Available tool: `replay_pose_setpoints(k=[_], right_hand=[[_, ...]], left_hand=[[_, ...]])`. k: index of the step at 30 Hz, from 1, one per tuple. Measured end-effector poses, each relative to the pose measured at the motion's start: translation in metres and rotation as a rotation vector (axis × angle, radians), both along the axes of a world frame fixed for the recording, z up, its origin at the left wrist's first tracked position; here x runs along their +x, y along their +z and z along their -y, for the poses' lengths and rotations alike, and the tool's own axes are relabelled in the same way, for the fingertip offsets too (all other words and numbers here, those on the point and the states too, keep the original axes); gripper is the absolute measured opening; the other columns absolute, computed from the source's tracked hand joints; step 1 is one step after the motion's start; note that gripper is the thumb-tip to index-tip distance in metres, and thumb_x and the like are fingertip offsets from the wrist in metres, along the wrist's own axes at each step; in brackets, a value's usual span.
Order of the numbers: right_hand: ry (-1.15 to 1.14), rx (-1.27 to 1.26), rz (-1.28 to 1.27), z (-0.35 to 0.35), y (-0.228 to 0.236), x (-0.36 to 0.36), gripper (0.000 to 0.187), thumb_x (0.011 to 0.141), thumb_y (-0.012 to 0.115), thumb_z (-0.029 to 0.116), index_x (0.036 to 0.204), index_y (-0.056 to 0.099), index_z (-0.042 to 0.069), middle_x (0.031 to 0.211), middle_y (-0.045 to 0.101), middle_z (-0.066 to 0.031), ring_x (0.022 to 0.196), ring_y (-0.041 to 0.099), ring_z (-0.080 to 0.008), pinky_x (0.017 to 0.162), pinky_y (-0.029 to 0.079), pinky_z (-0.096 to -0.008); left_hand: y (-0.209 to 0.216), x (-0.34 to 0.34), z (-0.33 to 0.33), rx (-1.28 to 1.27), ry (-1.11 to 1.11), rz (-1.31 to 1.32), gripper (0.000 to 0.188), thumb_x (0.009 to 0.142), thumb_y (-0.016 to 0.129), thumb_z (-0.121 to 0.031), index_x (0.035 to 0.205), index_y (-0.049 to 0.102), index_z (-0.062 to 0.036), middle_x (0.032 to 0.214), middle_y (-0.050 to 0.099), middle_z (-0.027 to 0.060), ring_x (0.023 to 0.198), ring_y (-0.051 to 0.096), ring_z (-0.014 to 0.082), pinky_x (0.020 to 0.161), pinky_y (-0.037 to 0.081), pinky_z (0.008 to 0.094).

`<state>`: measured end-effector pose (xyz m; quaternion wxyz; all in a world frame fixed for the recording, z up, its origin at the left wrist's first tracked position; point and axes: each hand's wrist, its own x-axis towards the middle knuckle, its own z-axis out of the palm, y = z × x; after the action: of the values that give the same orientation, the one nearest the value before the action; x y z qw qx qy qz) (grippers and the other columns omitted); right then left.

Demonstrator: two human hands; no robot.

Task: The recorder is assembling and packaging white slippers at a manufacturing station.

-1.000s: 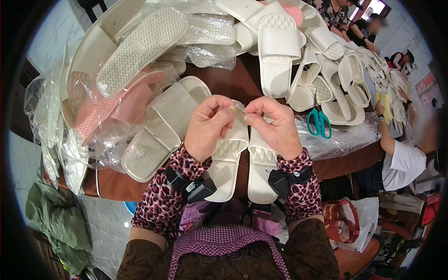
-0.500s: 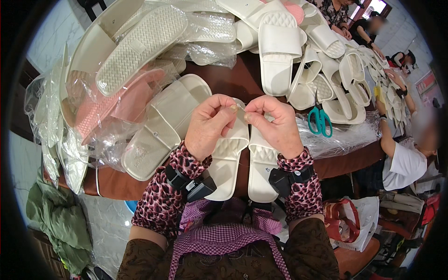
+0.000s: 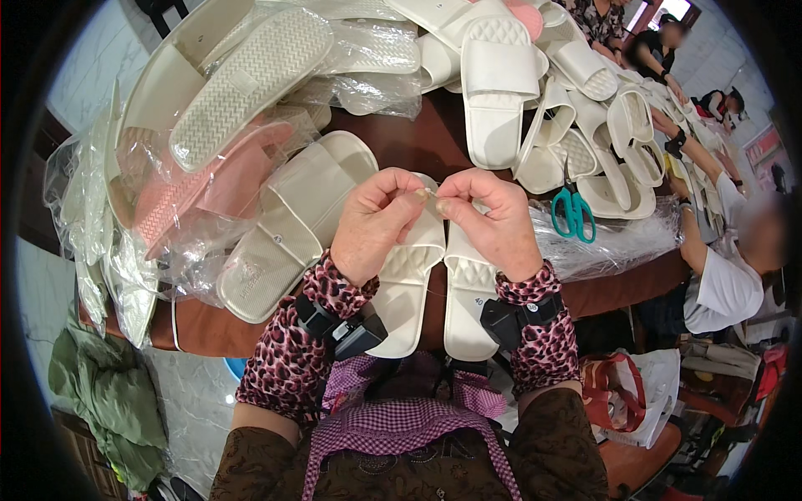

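Observation:
Over a pair of white slippers, the left one (image 3: 394,321) and the right one (image 3: 464,321), my two hands meet fingertip to fingertip. My left hand (image 3: 378,224) pinches with thumb and forefinger. So does my right hand (image 3: 494,224), just beside it. Between the fingertips shows a tiny pale bit, too small to name. The slippers lie side by side on the brown table (image 3: 393,129), quilted insoles up, their far parts hidden by my hands. Left of my left hand rests a larger cream slipper (image 3: 292,230).
Teal-handled scissors (image 3: 573,215) lie right of my right hand on clear plastic film (image 3: 614,246). White slippers (image 3: 501,88) are heaped behind. Bagged slippers, including pink ones (image 3: 209,179), are piled at left. A co-worker in a white shirt (image 3: 725,288) reaches in at right.
My fingertips have shifted slightly, and the tiny pale bit shows more between them. At right, the co-worker's arms have moved. The slippers in front of me lie as before.

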<state>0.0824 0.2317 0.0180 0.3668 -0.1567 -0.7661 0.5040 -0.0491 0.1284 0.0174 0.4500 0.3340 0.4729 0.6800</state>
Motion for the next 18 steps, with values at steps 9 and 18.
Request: replay_pose_setpoints(k=[9, 18], right_hand=[[0.023, 0.136, -0.027, -0.0032, 0.0025, -0.0001, 0.006, 0.073, 0.063, 0.001, 0.079, 0.06, 0.003, 0.071, 0.059, -0.0065, 0.067, 0.055, -0.017, 0.061, 0.043, -0.0279], [0.043, -0.012, 0.011, -0.0009, -0.0006, 0.0005, 0.006, 0.078, 0.062, 0.0, 0.083, 0.06, -0.001, 0.079, 0.06, -0.003, 0.073, 0.056, -0.0085, 0.067, 0.045, -0.0229]], left_hand=[[0.001, -0.003, -0.0005, -0.026, -0.039, -0.152, 0.01, 0.081, 0.049, -0.002, 0.086, 0.057, -0.0042, 0.063, 0.047, -0.0053, 0.052, 0.038, 0.0023, 0.047, 0.029, 0.0179], [-0.002, -0.0044, 0.0003, 0.017, -0.104, 0.027, 0.002, 0.085, 0.054, -0.008, 0.085, 0.056, -0.0071, 0.065, 0.049, -0.0063, 0.051, 0.04, 0.0008, 0.045, 0.03, 0.0163]])
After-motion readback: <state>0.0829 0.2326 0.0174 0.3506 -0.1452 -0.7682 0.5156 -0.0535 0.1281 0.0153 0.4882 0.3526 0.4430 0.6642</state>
